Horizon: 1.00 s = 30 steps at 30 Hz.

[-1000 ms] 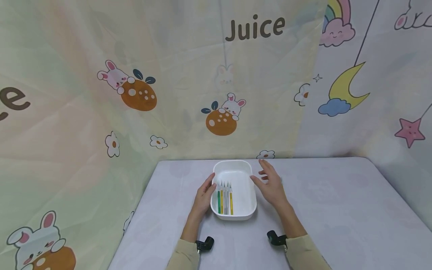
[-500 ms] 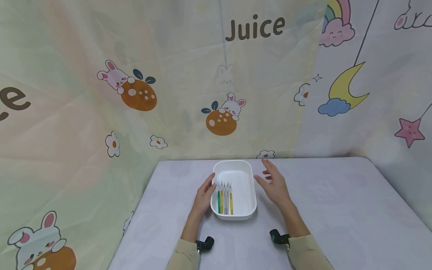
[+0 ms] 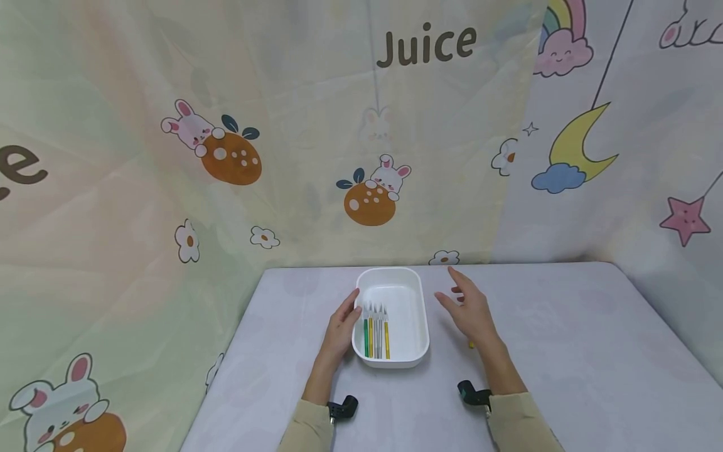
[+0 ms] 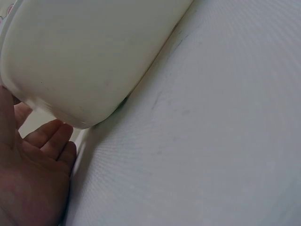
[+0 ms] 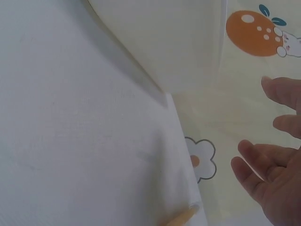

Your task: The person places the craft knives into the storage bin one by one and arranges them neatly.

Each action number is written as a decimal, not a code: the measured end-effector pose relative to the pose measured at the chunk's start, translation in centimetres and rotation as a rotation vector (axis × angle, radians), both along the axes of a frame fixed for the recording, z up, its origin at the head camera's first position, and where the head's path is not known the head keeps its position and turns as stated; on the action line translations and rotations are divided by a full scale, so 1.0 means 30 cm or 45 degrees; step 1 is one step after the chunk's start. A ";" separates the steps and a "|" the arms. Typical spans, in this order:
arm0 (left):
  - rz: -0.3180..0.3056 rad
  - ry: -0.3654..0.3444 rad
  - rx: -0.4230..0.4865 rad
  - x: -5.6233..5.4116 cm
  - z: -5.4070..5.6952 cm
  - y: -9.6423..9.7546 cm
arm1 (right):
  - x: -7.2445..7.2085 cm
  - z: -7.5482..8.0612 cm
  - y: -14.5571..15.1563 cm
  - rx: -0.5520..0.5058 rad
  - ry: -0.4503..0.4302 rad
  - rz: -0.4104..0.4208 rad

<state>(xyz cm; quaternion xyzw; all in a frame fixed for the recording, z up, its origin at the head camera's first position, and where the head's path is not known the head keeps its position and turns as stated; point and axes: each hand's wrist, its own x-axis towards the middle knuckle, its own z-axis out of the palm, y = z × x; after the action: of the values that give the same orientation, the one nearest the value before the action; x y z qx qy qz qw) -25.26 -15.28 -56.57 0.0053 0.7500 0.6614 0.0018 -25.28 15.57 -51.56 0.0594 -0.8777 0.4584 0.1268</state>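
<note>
A white rectangular tray (image 3: 407,326) stands on the table. Along its left side lies a row of several slim sticks (image 3: 376,336) with green, yellow and silver handles and pale pointed tips; their exact kind is too small to tell. My left hand (image 3: 339,329) holds the tray's left edge, thumb at the rim and fingers against the outer wall; the left wrist view shows those fingers (image 4: 56,139) below the rim. To the right, my right hand (image 3: 473,314) hovers apart from the tray, fingers spread and holding nothing. Beneath its wrist a yellow tip (image 3: 471,344) peeks out, mostly hidden.
A white cloth covers the table (image 3: 582,351). Behind and to the left hangs a printed curtain (image 3: 305,125) with rabbits and oranges. In the right wrist view a yellow-orange stick (image 5: 181,217) lies at the bottom, partly cut off.
My right hand has drifted rightward, away from the tray's right rim. The yellow tip under its wrist has come into sight. My left hand and the tray stay put.
</note>
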 end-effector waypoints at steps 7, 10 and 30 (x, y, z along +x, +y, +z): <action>-0.002 0.002 0.003 0.000 0.004 0.001 | -0.001 -0.003 0.019 0.033 -0.034 -0.024; -0.005 0.002 0.004 0.000 0.005 0.001 | -0.002 -0.006 0.033 0.043 -0.063 -0.030; -0.015 -0.008 0.023 0.001 -0.001 -0.004 | 0.002 -0.019 0.110 0.105 -0.224 -0.062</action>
<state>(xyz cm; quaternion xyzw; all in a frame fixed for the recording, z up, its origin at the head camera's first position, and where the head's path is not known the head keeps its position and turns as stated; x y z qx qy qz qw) -25.22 -15.41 -56.59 0.0076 0.7441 0.6680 0.0080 -25.23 18.85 -52.14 0.0024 -0.9047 0.4222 0.0577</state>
